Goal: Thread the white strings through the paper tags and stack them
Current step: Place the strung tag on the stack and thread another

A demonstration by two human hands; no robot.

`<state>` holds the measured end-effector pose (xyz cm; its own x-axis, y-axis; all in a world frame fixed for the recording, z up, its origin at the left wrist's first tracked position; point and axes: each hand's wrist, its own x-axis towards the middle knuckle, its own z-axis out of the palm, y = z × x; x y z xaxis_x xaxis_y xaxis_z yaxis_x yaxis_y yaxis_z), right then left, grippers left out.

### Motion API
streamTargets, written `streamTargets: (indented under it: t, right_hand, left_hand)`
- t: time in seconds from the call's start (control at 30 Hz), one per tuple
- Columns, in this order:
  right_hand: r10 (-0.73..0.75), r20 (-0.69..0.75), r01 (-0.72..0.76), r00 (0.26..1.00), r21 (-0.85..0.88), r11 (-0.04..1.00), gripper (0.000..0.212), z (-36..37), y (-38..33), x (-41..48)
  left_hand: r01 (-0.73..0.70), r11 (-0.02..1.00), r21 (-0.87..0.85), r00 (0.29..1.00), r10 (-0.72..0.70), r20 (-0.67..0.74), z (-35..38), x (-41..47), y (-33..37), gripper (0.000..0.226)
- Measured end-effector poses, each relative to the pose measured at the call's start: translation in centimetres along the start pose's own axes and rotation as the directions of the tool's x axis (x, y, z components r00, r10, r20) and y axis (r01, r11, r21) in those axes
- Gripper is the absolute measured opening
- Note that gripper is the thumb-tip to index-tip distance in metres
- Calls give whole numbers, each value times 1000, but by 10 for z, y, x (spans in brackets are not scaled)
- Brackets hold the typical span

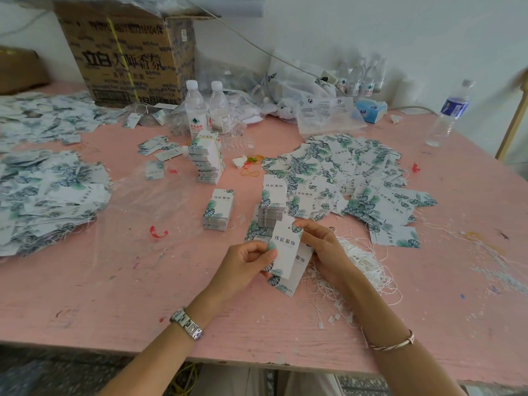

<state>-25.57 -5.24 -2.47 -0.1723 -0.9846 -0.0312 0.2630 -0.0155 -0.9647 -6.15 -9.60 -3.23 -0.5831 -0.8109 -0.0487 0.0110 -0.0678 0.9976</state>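
Where left hand [245, 264] and right hand [324, 248] pinch, tag [285, 250] (leafy) reads 伟宸服饰.

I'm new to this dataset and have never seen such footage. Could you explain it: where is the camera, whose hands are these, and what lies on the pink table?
There is no machine here. A person works with bare hands, and the single picture comes from a wide-angle camera worn on their head, looking forward and down. The left hand, with a watch on its wrist, and the right hand both pinch a paper tag printed with green leaves; the right fingers are at its top end. Whether a string is already through it, I cannot tell. Beside the right hand lies a bundle of white strings. On the pink table are neat stacks of tags, loose piles of tags, water bottles and a cardboard box.
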Motion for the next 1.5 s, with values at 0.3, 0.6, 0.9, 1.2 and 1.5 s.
streamTargets:
  t: [0.3,0.6,0.9,1.2,1.5]
  right_hand:
    - [-2,32,2,999,1,1000,14,-1,1,-1]
    - [0,65,3,998,-45,999,9,-1,0,-3]
    - [17,65,-14,998,-44,999,23,-3,1,-1]
    - [34,60,-33,998,-22,999,14,-3,1,1]
    - [24,61,-23,998,-30,999,24,-2,0,-2]
  left_hand:
    - [3,1000,15,1000,-2,-12,5,-1,0,9]
    - [-61,763,643,947,248,-204,5,-2,-4,40]
    - [-180,722,668,901,394,-183,17,6,2,32]
    - [-123,978,167,960,160,-231,10,7,-11,5]
    - [-109,977,185,972,143,-187,10,4,-18,11]
